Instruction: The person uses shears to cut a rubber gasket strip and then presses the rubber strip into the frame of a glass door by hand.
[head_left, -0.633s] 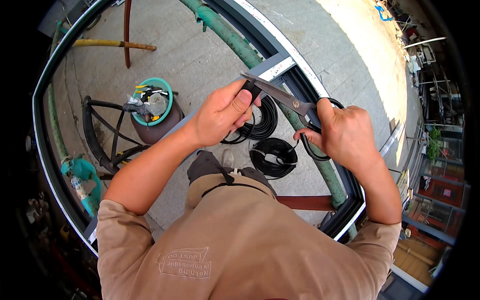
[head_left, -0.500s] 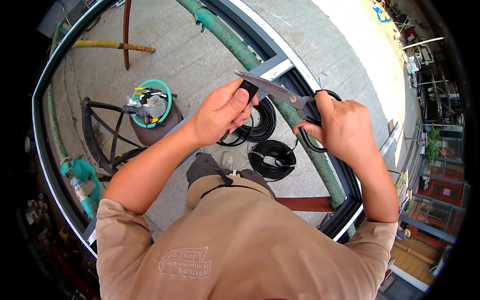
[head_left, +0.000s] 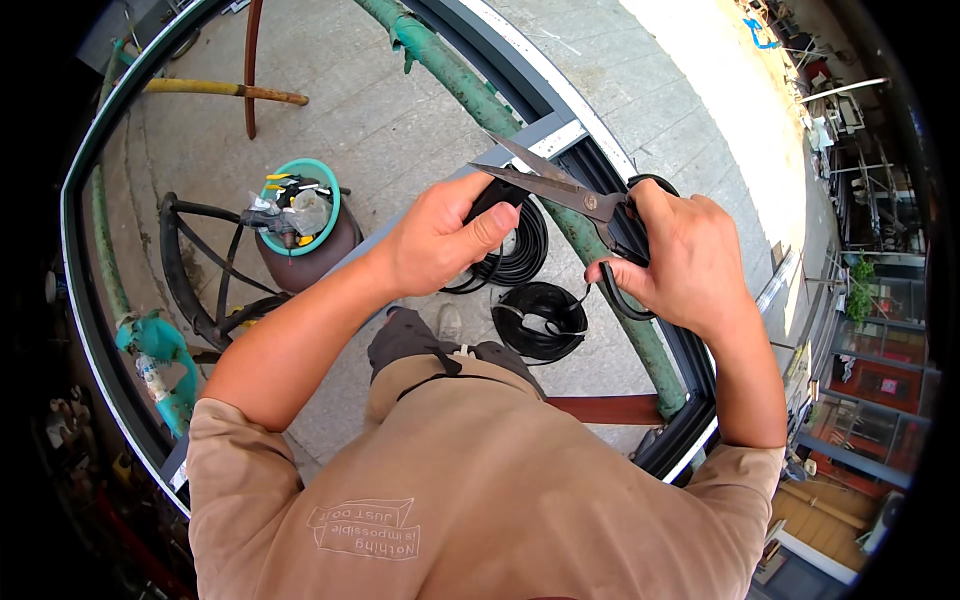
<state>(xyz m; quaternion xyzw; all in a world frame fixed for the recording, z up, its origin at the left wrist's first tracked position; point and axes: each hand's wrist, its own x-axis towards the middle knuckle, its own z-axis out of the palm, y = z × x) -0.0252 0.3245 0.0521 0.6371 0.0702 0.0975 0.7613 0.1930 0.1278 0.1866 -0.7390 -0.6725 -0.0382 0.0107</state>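
A short black strip (head_left: 500,193) sits pinched between the thumb and fingers of my left hand (head_left: 445,228); what it is made of I cannot tell. My right hand (head_left: 690,255) grips the black-handled scissors (head_left: 572,190), with thumb and fingers through the loops. The blades are parted and point left, reaching over the strip's upper end. Whether the strip lies between them I cannot make out. Below my hands, a coil of black strip or hose (head_left: 524,250) and a smaller black coil (head_left: 540,322) lie on the paving.
A dark window-like frame with a crossbar (head_left: 548,135) surrounds me, resting on green pipes (head_left: 450,70). To the left, a teal-rimmed basin (head_left: 330,240) full of tools tops a dark drum (head_left: 300,270). Black bent tubing (head_left: 185,285) stands beside it.
The scissors' blades have opened from nearly closed, over the strip's end. My left thumb has straightened along the strip, and its top has shifted slightly.
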